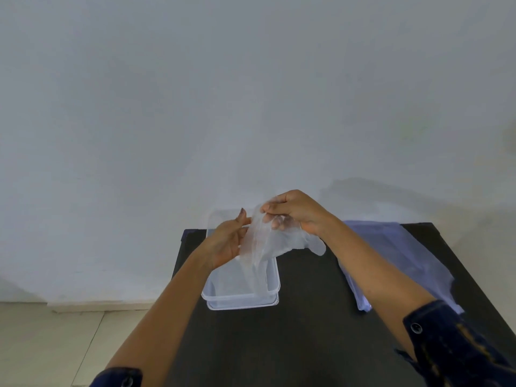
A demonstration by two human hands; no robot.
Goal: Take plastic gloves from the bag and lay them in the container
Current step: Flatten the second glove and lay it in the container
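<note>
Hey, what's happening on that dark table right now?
A person is holding a thin clear plastic glove with both hands, the left hand and the right hand, just above a clear container. The glove hangs down and is not yet laid inside. The bag lies on the table to the right.

We see a dark table (307, 331) carrying a clear plastic container (243, 291) near its left edge; well to the container's right lies a pale translucent bag (405, 258).
</note>
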